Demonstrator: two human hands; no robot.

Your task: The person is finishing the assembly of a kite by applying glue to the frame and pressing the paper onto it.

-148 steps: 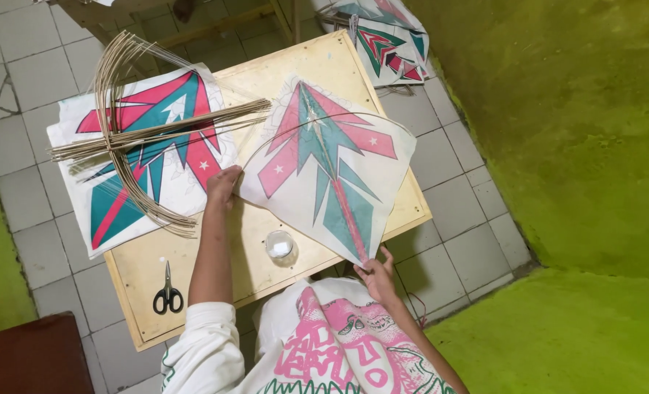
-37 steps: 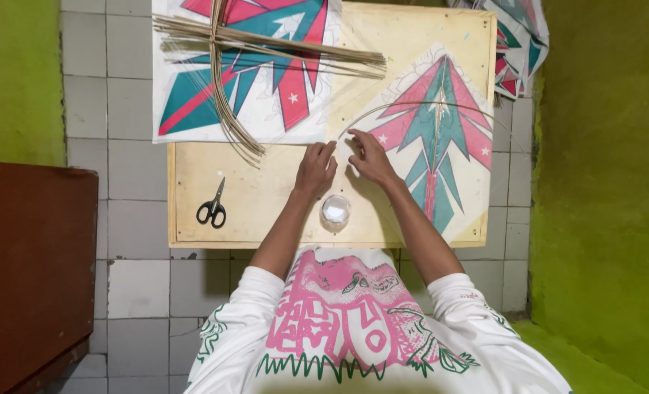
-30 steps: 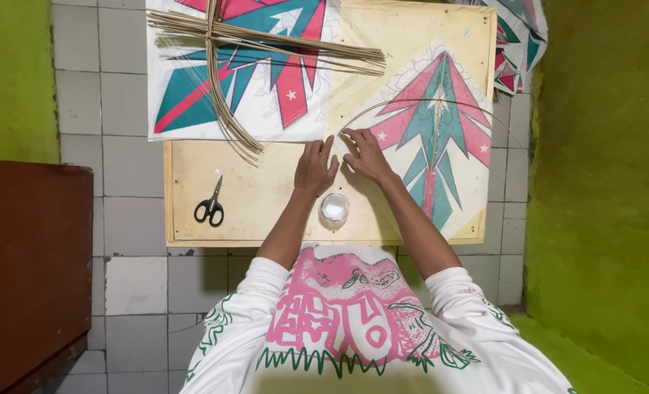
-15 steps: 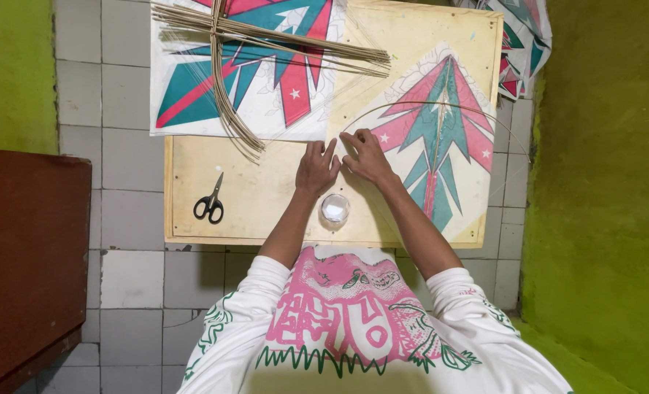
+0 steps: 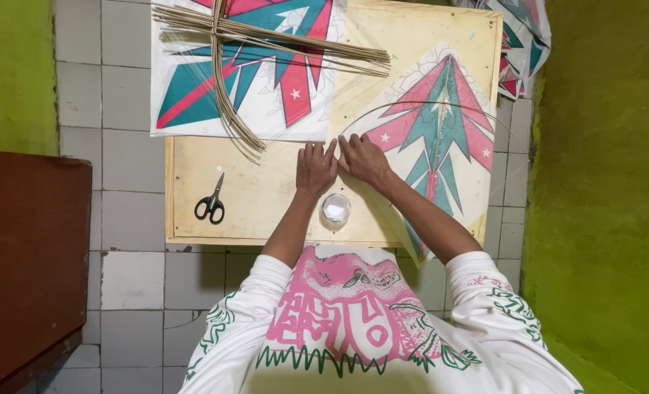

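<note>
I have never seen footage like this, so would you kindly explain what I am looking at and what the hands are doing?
This is one view from a camera worn on a person's head, looking straight down. No machine is here, only two bare hands. The left hand and right hand press side by side on the corner of a paper kite, pink and teal, with a thin bent stick across it. It lies on a low wooden board on a tiled floor. Also on the board: black scissors, a small round clear pot, a stack of kite sheets and a bundle of thin sticks.
</note>
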